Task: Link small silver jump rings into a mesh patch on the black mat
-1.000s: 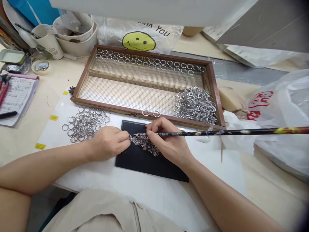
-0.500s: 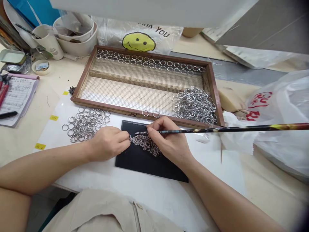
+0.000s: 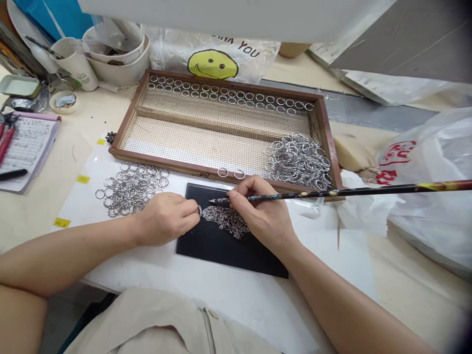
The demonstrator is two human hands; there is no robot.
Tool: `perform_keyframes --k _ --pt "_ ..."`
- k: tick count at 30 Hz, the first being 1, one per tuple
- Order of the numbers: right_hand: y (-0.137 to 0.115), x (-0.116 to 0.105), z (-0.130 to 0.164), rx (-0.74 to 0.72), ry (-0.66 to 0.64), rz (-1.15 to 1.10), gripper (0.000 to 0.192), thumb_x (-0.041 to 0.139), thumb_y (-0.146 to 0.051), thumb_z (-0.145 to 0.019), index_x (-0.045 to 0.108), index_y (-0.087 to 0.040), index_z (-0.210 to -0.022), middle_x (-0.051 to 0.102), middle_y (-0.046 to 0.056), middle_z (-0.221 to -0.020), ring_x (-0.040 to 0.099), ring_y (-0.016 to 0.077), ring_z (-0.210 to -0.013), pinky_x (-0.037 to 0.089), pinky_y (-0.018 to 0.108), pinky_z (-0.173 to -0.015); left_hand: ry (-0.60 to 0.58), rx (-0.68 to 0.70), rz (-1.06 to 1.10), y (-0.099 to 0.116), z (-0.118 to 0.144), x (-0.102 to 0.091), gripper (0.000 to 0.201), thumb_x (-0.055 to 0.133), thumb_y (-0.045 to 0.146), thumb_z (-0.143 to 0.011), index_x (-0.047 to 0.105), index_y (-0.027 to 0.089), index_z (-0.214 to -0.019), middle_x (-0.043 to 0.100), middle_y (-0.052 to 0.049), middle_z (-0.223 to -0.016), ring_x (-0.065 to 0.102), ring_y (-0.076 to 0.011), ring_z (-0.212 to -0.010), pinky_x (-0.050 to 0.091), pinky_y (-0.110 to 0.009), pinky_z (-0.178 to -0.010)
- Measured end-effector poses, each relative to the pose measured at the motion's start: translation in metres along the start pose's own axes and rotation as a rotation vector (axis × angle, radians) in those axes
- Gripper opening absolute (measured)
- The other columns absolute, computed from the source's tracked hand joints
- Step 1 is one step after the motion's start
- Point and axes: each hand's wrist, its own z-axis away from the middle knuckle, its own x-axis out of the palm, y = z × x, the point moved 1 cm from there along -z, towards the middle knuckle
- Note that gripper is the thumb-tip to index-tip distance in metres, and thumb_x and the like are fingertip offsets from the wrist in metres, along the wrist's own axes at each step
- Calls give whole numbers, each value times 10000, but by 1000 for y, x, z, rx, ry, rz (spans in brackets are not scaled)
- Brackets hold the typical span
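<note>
My left hand [image 3: 170, 219] is closed in a pinch at the left side of a black mat [image 3: 232, 258]. A silver ring [image 3: 200, 210] shows partly at its fingertips, the rest hidden by the fingers. In my right hand [image 3: 263, 209] is a long, patterned, pencil-like stick [image 3: 313, 193], its pointed tip just above the mat and close to the ring. Between the hands lies a pile of tiny shiny beads [image 3: 226, 219], partly covered by my right hand. Many loose silver rings [image 3: 134, 189] lie heaped on the white sheet beyond my left forearm.
Behind the mat stands a wooden-framed mesh tray [image 3: 199, 137], with rings in rows along its far side and a heap of rings [image 3: 298, 160] at right. Two rings rest on its near edge. A notepad [image 3: 27, 147] lies left; a plastic bag [image 3: 435, 187] stands right.
The stick's tip has shifted slightly right and up, and its far end has tilted up a little. My right hand moved slightly with it; my left hand stays in place.
</note>
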Motion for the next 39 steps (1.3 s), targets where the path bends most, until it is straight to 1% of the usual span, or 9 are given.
perform_keyframes --k 5,10,15,19,24,29,32,35,39 --pt "-2 -1 0 -59 -10 -37 201 550 -154 -765 410 -218 -635 492 -30 -619 461 121 -592 368 275 -550 -1 -1 -5 0 0 0 252 504 56 -853 562 140 -622 584 -10 -626 519 -110 -570 509 -238 -567" --pt "-1 -1 1 -52 -90 -47 176 542 -139 -744 402 -228 -686 501 -19 -656 480 138 -631 361 275 -529 -9 -2 -12 0 1 0 270 475 73 -876 545 146 -627 575 -4 -631 523 -103 -581 509 -232 -579" --pt "1 -1 3 -83 -114 15 166 531 -126 -744 408 -227 -699 503 -9 -681 512 161 -706 388 308 -604 -15 1 -12 0 0 0 259 475 73 -879 543 143 -639 571 -3 -631 521 -101 -577 506 -232 -575" --pt "4 -1 3 -105 -105 12 147 520 -137 -761 414 -227 -713 506 -1 -705 525 170 -729 393 315 -614 -10 -1 -5 0 1 0 256 476 70 -876 542 144 -639 574 -2 -634 518 -100 -576 506 -231 -578" --pt "5 0 3 -141 -96 56 137 521 -141 -759 421 -224 -717 516 -2 -710 514 157 -690 388 307 -595 -6 0 -2 0 0 0 256 487 72 -868 542 142 -627 571 -6 -623 511 -103 -568 507 -233 -577" --pt "2 -1 4 -103 -83 85 125 540 -148 -756 445 -221 -719 530 -10 -679 481 134 -615 376 287 -549 -4 1 2 0 1 1 266 472 82 -876 535 143 -625 564 -5 -627 497 -100 -555 501 -236 -570" --pt "1 -3 3 -62 -73 9 126 548 -154 -765 456 -222 -712 537 -9 -676 482 132 -607 379 280 -531 -2 6 13 0 1 1 260 472 84 -876 538 139 -630 565 -10 -636 499 -102 -556 499 -240 -564" --pt "3 -6 2 -34 -84 -138 125 549 -168 -794 474 -225 -711 549 -6 -692 505 138 -632 393 278 -537 -27 7 10 0 1 0 257 462 80 -882 543 137 -644 563 -11 -644 504 -98 -562 496 -237 -567" --pt "10 -6 3 -52 -119 -366 110 566 -211 -814 496 -230 -731 570 3 -753 556 162 -732 443 307 -618 -43 5 -17 0 0 -1 245 460 68 -873 549 142 -657 566 -11 -655 495 -97 -559 487 -234 -558"
